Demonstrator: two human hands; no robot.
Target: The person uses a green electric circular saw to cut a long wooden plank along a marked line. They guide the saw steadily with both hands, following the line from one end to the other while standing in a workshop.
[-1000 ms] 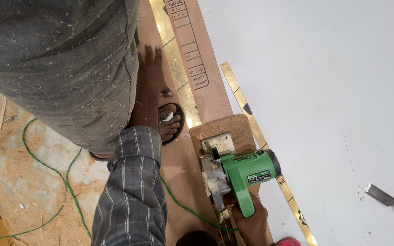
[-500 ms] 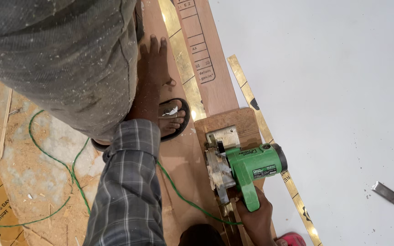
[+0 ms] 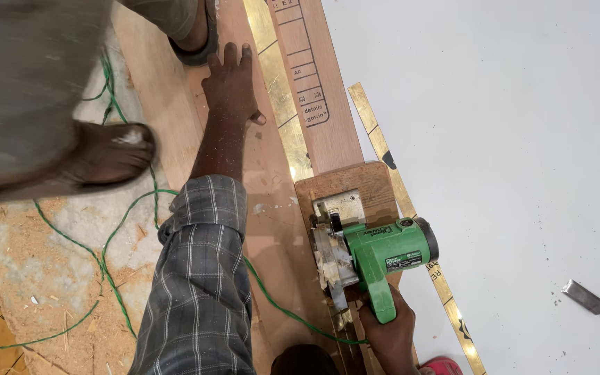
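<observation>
Gripping the handle of one green saw, the right hand was partly cut off at the bottom edge. The saw sat on a wooden board, its blade mostly hidden. The left hand pressed flat, fingers spread, on that board. One chisel lay well apart.

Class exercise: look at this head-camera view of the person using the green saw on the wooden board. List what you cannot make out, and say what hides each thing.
- Saw blade: head view, hidden under the green circular saw and its guard.
- Right hand: gripping the handle; its wrist is cut off by the bottom edge.
- Chisel: handle end cut off by the right edge.
- Green cord: its far end leaves the left edge.
- Board under the left hand: palm covers it.
</observation>
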